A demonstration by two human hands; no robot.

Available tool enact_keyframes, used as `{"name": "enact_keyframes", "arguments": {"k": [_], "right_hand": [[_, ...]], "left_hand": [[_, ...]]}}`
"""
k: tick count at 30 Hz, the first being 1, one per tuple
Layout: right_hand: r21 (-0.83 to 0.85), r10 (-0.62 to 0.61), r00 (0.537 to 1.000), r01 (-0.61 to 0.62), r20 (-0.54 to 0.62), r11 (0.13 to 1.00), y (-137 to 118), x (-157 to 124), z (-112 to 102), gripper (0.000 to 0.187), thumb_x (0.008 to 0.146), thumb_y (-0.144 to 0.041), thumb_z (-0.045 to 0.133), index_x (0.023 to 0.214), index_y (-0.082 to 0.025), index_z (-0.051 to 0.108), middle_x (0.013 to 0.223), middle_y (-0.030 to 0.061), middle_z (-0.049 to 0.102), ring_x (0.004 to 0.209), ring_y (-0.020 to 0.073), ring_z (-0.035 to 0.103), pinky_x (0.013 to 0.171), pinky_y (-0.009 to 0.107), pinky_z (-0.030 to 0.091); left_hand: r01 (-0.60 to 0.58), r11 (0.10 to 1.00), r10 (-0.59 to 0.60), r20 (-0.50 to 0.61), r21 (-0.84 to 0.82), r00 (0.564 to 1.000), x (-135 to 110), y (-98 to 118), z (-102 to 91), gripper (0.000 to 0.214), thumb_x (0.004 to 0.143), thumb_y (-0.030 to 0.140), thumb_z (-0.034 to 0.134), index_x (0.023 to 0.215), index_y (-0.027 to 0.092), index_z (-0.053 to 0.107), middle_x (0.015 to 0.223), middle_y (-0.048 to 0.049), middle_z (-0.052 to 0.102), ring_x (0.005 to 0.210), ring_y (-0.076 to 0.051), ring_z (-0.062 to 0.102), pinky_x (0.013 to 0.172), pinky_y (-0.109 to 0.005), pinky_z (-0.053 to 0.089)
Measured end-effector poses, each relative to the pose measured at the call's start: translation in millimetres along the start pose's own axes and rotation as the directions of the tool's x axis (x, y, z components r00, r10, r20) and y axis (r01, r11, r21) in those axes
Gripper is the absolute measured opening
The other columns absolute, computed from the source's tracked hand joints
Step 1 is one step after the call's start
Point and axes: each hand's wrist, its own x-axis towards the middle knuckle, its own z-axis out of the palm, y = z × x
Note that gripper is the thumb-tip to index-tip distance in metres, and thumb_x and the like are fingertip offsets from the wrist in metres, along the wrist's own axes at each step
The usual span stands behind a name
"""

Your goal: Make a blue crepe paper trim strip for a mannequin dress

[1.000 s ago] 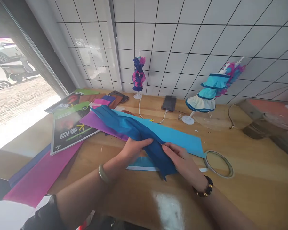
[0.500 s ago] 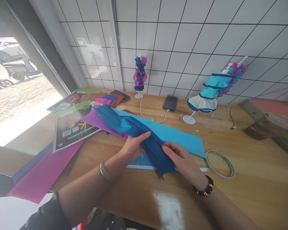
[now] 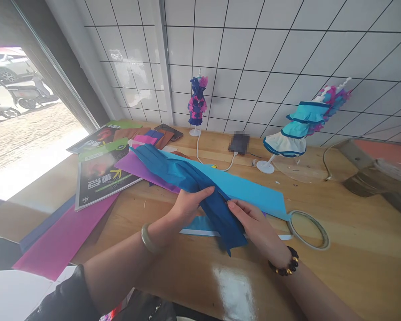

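L hand (image 3: 190, 206): thumb atop dk blue sheet (image 3: 221, 217), fingers under. R hand (image 3: 255, 225): pinching its right edge. Sheet diag. over mid counter (image 3: 361, 249), far left to near right. Prob. light, soft, crease-prone; best held by edges, gently.

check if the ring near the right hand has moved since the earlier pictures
No. Judged against the dress stand's white base, the ring lies in the same spot; only the whole view has shifted slightly.
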Motion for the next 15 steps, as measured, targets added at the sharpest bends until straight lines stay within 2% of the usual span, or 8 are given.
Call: {"name": "enact_keyframes", "arguments": {"k": [5,15], "right_hand": [[-0.049,-0.033,0.999,0.032,-0.015,0.998,1.1,0.4,0.6,0.042,0.079,-0.060,0.047,0.073,-0.019,0.050,0.060,-0.0047,0.036,0.053,0.0085,0.032,0.044,0.020,0.027],[-0.057,-0.069,0.997,0.067,-0.028,0.996,4.6,3.1,-1.1,0.043,0.078,-0.060,0.047,0.078,-0.018,0.054,0.064,-0.0032,0.045,0.056,0.0099,0.037,0.049,0.022,0.032]], "left_hand": [[0.000,1.000,0.000,0.008,0.013,1.000,0.1,-4.2,-1.1,0.044,0.065,0.024,0.074,0.106,0.016,0.061,0.107,-0.0080,0.067,0.105,-0.028,0.058,0.091,-0.044,0.045],[-0.003,1.000,0.003,0.081,0.002,0.997,-0.8,-4.4,1.1,0.048,0.062,0.019,0.076,0.107,0.017,0.060,0.107,-0.0079,0.067,0.105,-0.028,0.058,0.093,-0.044,0.043]]}}
